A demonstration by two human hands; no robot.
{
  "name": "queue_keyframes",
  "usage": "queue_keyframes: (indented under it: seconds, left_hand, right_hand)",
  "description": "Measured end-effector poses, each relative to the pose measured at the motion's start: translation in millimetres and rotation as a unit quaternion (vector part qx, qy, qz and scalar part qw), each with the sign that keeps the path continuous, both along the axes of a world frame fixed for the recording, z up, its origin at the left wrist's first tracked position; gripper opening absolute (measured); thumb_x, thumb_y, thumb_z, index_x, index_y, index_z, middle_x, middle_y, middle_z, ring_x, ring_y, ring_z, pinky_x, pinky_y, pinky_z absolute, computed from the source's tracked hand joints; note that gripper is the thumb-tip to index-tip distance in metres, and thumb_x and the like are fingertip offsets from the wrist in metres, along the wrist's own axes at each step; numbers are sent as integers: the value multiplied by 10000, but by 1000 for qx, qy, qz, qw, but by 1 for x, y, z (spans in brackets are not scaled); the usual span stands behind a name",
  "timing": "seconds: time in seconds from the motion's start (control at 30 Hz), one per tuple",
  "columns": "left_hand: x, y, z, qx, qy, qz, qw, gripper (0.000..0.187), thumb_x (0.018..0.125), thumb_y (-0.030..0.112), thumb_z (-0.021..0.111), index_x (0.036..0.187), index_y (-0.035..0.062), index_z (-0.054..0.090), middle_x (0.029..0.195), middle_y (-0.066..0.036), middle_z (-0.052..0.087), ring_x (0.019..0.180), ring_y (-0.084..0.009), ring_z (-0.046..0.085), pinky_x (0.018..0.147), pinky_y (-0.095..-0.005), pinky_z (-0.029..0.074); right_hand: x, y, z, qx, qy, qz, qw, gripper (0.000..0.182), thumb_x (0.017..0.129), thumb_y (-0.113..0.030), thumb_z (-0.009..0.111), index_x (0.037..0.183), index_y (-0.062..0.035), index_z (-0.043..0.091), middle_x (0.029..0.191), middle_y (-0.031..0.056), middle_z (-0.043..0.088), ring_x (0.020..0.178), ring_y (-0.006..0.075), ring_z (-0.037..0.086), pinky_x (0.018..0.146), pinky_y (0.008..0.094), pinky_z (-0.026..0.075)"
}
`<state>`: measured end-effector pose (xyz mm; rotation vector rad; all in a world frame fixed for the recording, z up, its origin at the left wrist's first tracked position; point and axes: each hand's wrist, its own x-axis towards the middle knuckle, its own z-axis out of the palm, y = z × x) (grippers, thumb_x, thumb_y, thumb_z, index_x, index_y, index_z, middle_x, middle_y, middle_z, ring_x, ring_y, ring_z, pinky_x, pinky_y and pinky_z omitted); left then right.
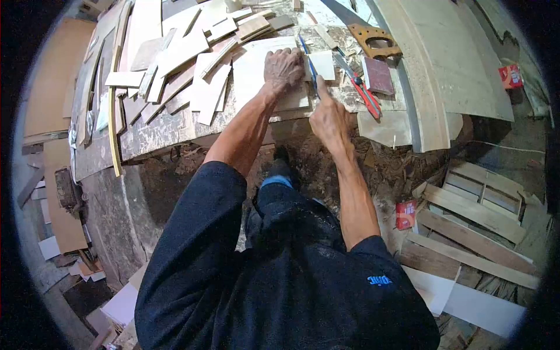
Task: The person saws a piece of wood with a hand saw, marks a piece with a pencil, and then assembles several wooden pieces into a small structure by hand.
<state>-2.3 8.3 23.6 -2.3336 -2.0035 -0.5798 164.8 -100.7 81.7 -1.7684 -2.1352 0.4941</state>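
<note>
My left hand [283, 69] has its fingers curled and pressed down at the right edge of a pale flat board [248, 73] on the workbench. My right hand [331, 119] grips a long thin blue tool [311, 65], its index finger stretched along the near end. The tool slants away from me over the board's right side, close beside my left hand. A small pale piece [322, 65] lies just right of it. Further right rest a red-handled tool [366, 98] and a dark red block [378, 75].
A handsaw [376, 42] with a wooden handle lies at the back right. Many offcuts [184, 49] are heaped on the bench [157, 137] at left. Slatted wood pieces [475, 213] and a red packet [405, 214] are on the floor to the right.
</note>
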Motion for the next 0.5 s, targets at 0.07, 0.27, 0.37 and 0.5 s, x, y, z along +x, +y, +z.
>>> queue_keyframes:
  seconds: [0.07, 0.27, 0.37, 0.5]
  left_hand:
    - [0, -1, 2, -9, 11, -1, 1000, 298, 756, 241, 639, 1029, 129, 595, 941, -86, 652, 905, -271, 635, 792, -415, 434]
    - [0, -4, -4, 45, 7, -9, 999, 233, 772, 232, 612, 978, 124, 597, 914, -80, 641, 887, -277, 635, 787, -419, 440]
    - [3, 1, -3, -12, 27, 13, 999, 256, 784, 259, 634, 998, 128, 586, 936, -74, 645, 885, -270, 640, 788, -408, 443]
    - [2, 1, -1, -25, 20, 16, 999, 300, 782, 288, 663, 1016, 121, 580, 978, -68, 647, 906, -258, 640, 795, -401, 443]
  right_hand:
    - [-1, 2, 2, -9, 27, -2, 1000, 731, 782, -90, 561, 1476, -179, 352, 666, 248, 638, 680, 437, 654, 649, 547, 497]
    - [10, -34, 11, -22, -11, -18, 1000, 694, 816, -44, 529, 1472, -199, 366, 699, 262, 629, 670, 435, 642, 624, 521, 478]
    - [-2, 0, 2, -10, 25, -6, 1000, 679, 816, -38, 511, 1462, -201, 381, 754, 265, 638, 716, 450, 639, 646, 538, 475]
    - [11, -26, 17, 6, -8, -10, 1000, 664, 828, -59, 510, 1464, -205, 384, 720, 266, 634, 700, 452, 636, 628, 531, 475]
